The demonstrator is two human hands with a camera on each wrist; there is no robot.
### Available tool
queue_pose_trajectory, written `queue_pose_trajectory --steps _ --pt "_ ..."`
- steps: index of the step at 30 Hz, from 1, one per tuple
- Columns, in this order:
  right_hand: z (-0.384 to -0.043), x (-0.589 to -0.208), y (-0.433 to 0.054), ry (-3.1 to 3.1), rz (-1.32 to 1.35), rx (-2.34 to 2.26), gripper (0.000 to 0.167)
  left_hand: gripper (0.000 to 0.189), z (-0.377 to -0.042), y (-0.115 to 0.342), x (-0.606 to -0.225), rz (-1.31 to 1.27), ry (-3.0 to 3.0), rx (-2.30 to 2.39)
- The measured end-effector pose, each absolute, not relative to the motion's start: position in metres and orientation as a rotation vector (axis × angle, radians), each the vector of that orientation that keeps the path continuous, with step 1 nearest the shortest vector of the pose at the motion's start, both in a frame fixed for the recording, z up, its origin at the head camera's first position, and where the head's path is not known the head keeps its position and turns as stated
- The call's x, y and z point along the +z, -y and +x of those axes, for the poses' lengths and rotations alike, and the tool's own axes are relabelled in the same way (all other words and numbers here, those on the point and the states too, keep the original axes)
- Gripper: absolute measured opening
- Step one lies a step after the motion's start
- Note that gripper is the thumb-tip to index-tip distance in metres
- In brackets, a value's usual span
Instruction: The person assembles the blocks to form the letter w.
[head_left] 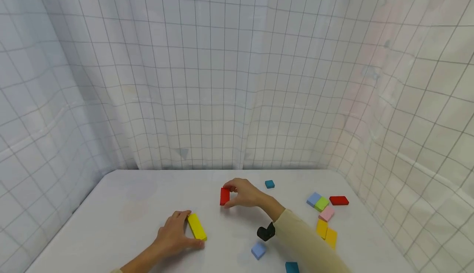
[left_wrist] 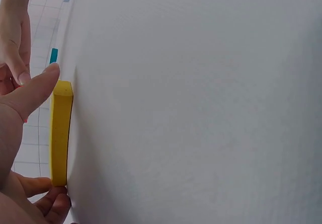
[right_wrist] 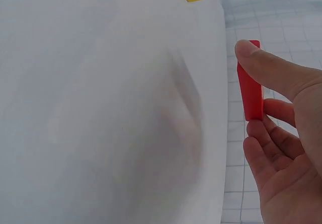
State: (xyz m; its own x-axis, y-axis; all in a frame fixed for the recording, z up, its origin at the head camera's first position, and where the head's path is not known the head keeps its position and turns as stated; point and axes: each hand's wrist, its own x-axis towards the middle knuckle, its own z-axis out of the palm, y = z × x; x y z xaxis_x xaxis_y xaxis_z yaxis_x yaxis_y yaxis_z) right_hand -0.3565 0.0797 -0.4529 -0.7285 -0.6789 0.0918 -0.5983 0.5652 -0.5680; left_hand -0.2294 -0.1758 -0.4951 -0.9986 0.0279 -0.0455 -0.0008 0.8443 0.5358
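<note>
In the head view my left hand (head_left: 174, 234) spans a long yellow block (head_left: 197, 227) at the middle front of the white table, fingers at its far end and thumb at its near end. The left wrist view shows the yellow block (left_wrist: 60, 133) standing on its narrow side between thumb and fingertips. Farther back, my right hand (head_left: 242, 192) holds a red block (head_left: 224, 197) by its two ends. From the right wrist, the red block (right_wrist: 250, 88) appears raised, with a blurred shadow on the table apart from it.
Right of the right hand lies a small teal block (head_left: 269, 184). A black curved piece (head_left: 266, 232), a light blue block (head_left: 258, 250) and another teal block (head_left: 292, 267) lie near the right sleeve. Farther right are several coloured blocks, among them a red one (head_left: 339, 200). Gridded curtains (head_left: 222, 79) enclose the table.
</note>
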Motion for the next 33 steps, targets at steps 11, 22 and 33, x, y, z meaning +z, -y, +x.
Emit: queue_pose_trajectory --steps 11,22,33 --pt "-0.363 -0.464 -0.026 -2.583 -1.171 -0.853 0.057 0.094 -0.228 0.18 -0.497 0.016 -2.959 0.977" --pt "-0.366 -0.472 0.01 -2.545 -1.173 -0.727 0.057 0.091 -0.227 0.178 -0.494 0.04 -3.002 0.948" --pt "-0.365 -0.48 0.006 -2.444 -0.946 -0.889 0.055 0.093 -0.224 0.176 -0.494 0.028 -3.001 0.951"
